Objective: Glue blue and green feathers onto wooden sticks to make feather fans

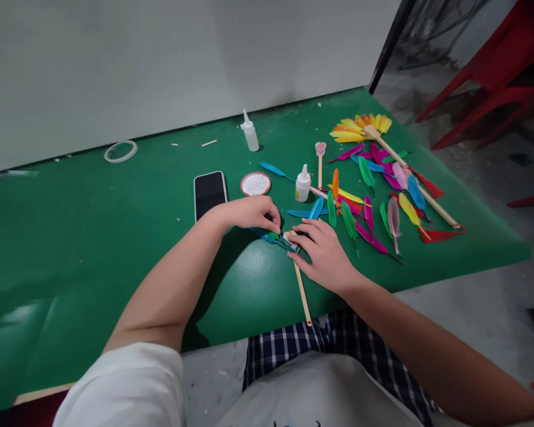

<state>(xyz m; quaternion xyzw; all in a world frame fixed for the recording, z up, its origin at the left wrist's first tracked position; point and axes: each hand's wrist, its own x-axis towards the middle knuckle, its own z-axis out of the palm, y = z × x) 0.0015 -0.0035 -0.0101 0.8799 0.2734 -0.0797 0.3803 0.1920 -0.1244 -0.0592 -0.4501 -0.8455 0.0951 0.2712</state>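
On the green table (pixel 115 237), a wooden stick (pixel 302 293) with a wider head lies between my hands, its lower end toward me. My left hand (pixel 256 213) pinches a green feather (pixel 273 236) against the stick's head, and blue feathers (pixel 262 234) stick out beneath it. My right hand (pixel 323 252) rests beside the head, its fingertips on the head and the feather quills. A blue feather (pixel 317 207) shows just beyond my right fingers. Behind my hands are a round lid with white stuff (pixel 255 184) and a small white glue bottle (pixel 302 185).
A phone (pixel 210 193) lies left of the lid. Farther back are another bottle (pixel 250 135) and a tape ring (pixel 120 152). Loose coloured feathers (pixel 349 219), a small stick (pixel 320 166) and a yellow feather fan (pixel 403 160) lie on the right. Red chairs (pixel 493 77) stand beyond.
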